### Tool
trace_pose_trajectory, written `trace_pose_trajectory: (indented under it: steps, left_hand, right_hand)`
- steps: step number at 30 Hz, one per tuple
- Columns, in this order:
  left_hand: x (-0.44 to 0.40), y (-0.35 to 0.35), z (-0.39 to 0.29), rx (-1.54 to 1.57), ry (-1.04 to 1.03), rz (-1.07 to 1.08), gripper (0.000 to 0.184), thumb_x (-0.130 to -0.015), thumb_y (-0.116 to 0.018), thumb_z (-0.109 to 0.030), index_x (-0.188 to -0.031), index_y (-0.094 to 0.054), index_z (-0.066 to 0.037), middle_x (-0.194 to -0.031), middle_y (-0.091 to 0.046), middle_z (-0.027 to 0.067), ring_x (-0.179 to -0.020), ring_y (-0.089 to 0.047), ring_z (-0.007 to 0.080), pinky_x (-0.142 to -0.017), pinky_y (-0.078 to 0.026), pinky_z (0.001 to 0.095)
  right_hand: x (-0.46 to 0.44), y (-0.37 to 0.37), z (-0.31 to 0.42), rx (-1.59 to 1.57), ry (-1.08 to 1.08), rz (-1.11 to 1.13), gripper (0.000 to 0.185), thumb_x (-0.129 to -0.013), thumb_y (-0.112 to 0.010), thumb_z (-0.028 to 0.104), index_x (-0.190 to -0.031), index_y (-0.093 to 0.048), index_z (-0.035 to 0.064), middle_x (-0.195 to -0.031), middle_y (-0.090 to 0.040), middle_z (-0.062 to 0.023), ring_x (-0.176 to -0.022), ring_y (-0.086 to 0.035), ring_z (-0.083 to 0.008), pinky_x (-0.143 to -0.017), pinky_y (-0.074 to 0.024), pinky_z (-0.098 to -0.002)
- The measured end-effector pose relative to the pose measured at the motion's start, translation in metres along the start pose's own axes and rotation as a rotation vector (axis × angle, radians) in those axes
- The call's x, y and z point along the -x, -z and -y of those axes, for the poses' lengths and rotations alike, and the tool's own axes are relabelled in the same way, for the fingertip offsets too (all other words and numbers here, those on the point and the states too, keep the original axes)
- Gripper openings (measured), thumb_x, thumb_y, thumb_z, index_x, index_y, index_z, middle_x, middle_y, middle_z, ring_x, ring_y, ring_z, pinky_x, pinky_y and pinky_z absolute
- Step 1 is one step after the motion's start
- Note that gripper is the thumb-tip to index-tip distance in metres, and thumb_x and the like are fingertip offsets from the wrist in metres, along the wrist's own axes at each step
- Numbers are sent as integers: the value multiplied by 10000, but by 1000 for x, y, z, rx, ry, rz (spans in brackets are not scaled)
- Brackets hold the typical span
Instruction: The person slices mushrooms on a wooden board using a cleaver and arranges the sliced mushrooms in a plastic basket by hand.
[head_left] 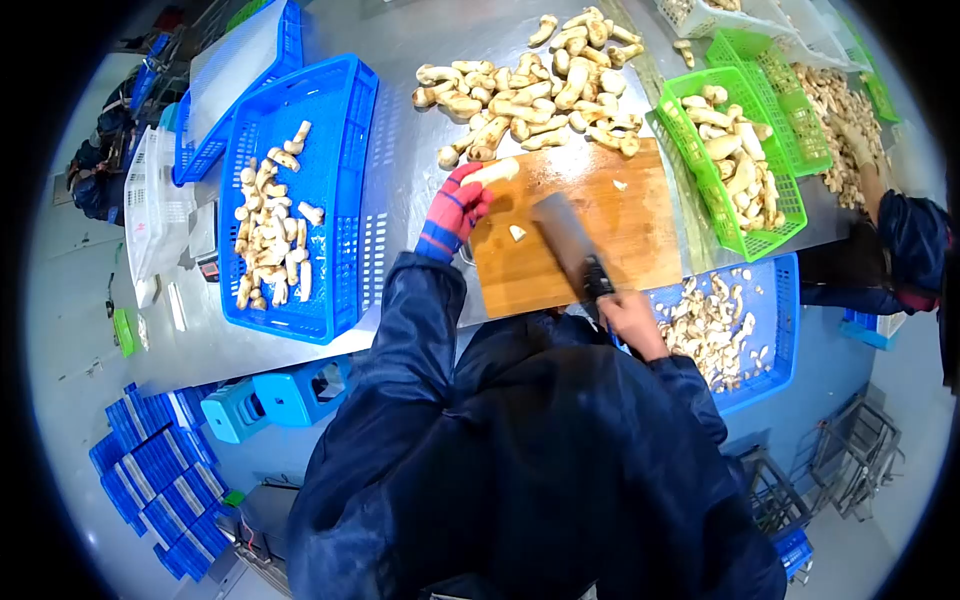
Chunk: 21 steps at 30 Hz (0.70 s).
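On the floor (258,462) at the left stand two light blue stools (234,411), one just beside the other. Near them there are many blue crates (165,480), arranged in stacks. Higher at the left is a white crate (158,205), and beside it a small device (208,271) (its dark front is too small to read). At the right, another person's sleeve (912,235) is near a pile of pale pieces (828,112). Lower on this side are several metal frames (862,455) and a small blue box (795,553).

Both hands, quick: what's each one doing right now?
Left hand: closed, holding a mushroom.
Right hand: closed around the handle of a cleaver.
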<state>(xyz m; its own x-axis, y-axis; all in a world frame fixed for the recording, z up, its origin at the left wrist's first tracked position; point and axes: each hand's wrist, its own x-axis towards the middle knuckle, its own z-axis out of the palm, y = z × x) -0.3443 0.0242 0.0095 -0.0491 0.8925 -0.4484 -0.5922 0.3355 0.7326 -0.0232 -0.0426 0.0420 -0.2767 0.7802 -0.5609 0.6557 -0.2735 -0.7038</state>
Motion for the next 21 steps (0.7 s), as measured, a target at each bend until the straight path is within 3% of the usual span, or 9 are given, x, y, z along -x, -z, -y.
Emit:
trace_pose_trajectory:
  steps: [2, 5, 6, 9, 10, 13, 14, 17, 21]
  left_hand:
    - [24, 4, -1, 24, -8, 44, 329, -848, -484, -40, -1173, -463, -83, -794, -570, 82, -615, -517, 112, -540, -424, 200]
    - [42, 17, 9, -36, 59, 85, 240, -853, -532, -91, -1093, -524, -77, -833, -569, 52, -679, -527, 102, -576, -428, 192]
    - [44, 20, 14, -142, 106, 87, 199, -853, -537, -102, -1052, -539, -94, -812, -571, 31, -682, -525, 83, -587, -433, 188]
    - [45, 13, 41, -563, 71, 192, 279, -805, -553, -68, -1081, -548, -106, -885, -579, 9, -670, -526, 101, -632, -435, 194]
    - [42, 8, 53, -654, 10, 216, 337, -780, -558, -46, -1113, -533, -95, -906, -579, 19, -646, -529, 116, -618, -444, 218]
    - [25, 4, 87, -911, -69, 22, 359, -767, -571, -39, -1119, -518, -81, -895, -580, 33, -634, -542, 115, -588, -453, 237]
    - [18, 5, 93, -933, -45, -86, 385, -752, -583, -33, -1127, -503, -69, -885, -582, 58, -621, -554, 120, -554, -460, 260]
    - [8, 8, 116, -894, -284, -327, 404, -712, -630, -40, -1092, -492, -24, -851, -574, 91, -603, -580, 145, -526, -483, 280]
    - [3, 5, 128, -838, -51, -535, 371, -690, -655, -34, -1021, -491, -10, -852, -572, 102, -629, -594, 171, -527, -513, 293]
  right_hand:
    - [-19, -24, -9, 90, -11, 172, 300, -767, -557, 245, -794, -607, -50, -603, -564, -232, -550, -586, -331, -535, -454, -380]
    - [-26, -29, 8, 13, -153, 246, 308, -772, -556, 249, -752, -612, -53, -553, -560, -207, -445, -568, -285, -461, -451, -368]
    - [-28, -31, 7, -17, -127, 169, 305, -783, -545, 239, -717, -609, -51, -520, -552, -186, -376, -543, -251, -409, -439, -355]
    - [-36, -25, 6, 52, -29, -14, 298, -791, -537, 228, -720, -608, -52, -508, -546, -178, -371, -540, -242, -408, -436, -358]
    - [-31, -14, 25, 17, -129, 87, 295, -795, -532, 218, -744, -613, -61, -567, -568, -224, -470, -580, -319, -485, -463, -398]
    - [-32, -23, 28, 259, 68, 29, 287, -787, -539, 210, -758, -613, -66, -661, -577, -271, -637, -586, -407, -609, -470, -440]
    - [-32, -33, 23, 263, 18, 1, 274, -782, -535, 197, -765, -612, -65, -732, -569, -294, -753, -553, -449, -699, -450, -463]
    - [-27, -46, 30, 265, 112, -71, 264, -780, -528, 187, -786, -614, -62, -734, -573, -291, -733, -563, -438, -694, -450, -470]
    - [-20, -52, 36, 308, 135, -131, 229, -785, -524, 171, -811, -598, -45, -744, -581, -279, -739, -570, -424, -703, -453, -477]
